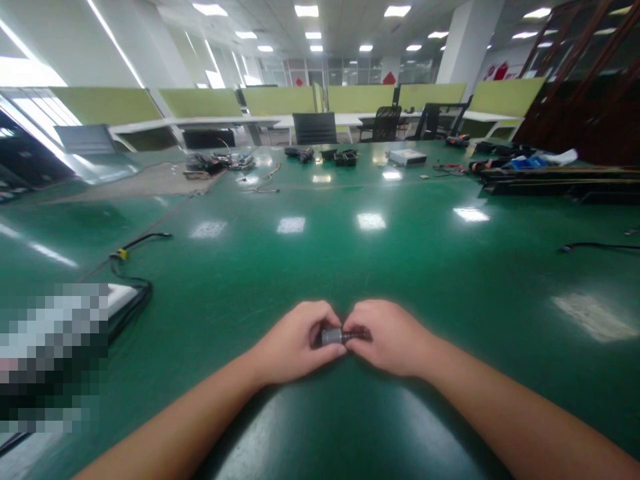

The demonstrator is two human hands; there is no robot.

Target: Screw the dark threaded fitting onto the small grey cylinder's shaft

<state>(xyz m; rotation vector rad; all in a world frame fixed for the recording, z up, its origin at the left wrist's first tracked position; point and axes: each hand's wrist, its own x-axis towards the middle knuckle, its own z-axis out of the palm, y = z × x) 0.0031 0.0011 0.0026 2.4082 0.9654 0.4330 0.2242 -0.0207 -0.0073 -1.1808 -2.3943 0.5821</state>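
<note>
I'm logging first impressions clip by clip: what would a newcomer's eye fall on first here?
Probably the glossy green tabletop, which fills much of the view. Then, at lower centre, the left hand and right hand meet around a small grey cylinder. A pixelated patch also stands out at lower left.

- One camera, worn on the person's head, looks forward and down across the green table (320,260) from the person's own side.
- The left hand (300,343) and right hand (393,337) sit close to it, low and central, seen from above, with the forearms (200,413) running in from the bottom corners.
- The view is wide, reaching past the tabletop to the yellow-green partitions (280,100) and ceiling lights (307,11) far off.
- Towards the right edge, the dark cabinet (590,87) appears slanted.
</note>
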